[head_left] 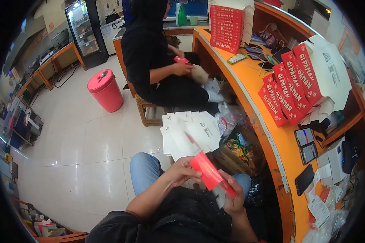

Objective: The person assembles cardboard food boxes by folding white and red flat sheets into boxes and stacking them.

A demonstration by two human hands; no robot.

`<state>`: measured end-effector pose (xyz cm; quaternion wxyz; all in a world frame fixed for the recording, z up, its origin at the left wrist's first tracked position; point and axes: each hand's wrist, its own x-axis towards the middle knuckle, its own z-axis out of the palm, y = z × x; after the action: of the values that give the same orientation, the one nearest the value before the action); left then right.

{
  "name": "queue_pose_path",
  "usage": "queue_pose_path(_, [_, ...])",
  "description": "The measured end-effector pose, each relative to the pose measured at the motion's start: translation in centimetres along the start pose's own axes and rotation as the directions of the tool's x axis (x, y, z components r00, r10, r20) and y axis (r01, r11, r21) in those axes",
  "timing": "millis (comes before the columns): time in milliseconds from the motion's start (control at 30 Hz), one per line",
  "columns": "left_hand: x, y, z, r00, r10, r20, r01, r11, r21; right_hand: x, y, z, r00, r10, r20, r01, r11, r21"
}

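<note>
Both my hands hold a partly folded cardboard box (206,171), red on its long panel with white showing at its ends. My left hand (181,172) pinches its left edge, thumb on the red face. The fingers of my right hand (234,195) close around the lower right end. Just beyond it lies a pile of flat white cardboard box blanks (202,125), with dark print on the top sheet. A blurred white flap of the held box overlaps the pile.
Folded red boxes (292,87) are stacked on the orange counter (259,87) at right, near phones (305,178) and a white device (332,164). A co-worker (150,60) sits ahead, holding a red piece. A pink lidded bin (105,91) stands on the floor; a carton (241,154) holds packets.
</note>
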<state>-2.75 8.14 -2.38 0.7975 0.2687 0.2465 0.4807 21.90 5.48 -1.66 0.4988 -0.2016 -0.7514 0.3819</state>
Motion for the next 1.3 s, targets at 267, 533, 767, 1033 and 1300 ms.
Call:
queue_pose_path(267, [-1.6,-3.7,3.0,0.992,0.115,-0.055,-0.083,0.911,0.403,1.6,-3.4,-0.6,0.991,0.13,-0.006,-0.123,0.923,-0.363])
queue_pose_path(533, [-1.3,-1.1,1.4,0.963,-0.258,0.082,0.234,0.944,0.232,2.3,-4.7,-4.0,0.907,0.176,0.383,-0.084,0.966,-0.245])
queue_pose_path(767, [-3.1,-0.6,2.0,0.968,-0.224,-0.114,0.242,0.952,0.188,1.1,-3.6,-0.9,0.973,0.088,0.211,0.003,0.917,-0.398])
queue_pose_path(1033, [-3.5,-1.7,1.0,0.961,-0.238,-0.141,0.258,0.955,0.147,2.0,-3.1,-0.4,0.974,0.04,0.223,0.069,0.885,-0.46])
queue_pose_path(1300, [-3.9,-2.0,0.6,0.937,-0.342,-0.067,0.339,0.939,-0.057,2.0,-2.8,-1.3,0.931,0.063,0.361,0.056,0.949,-0.312])
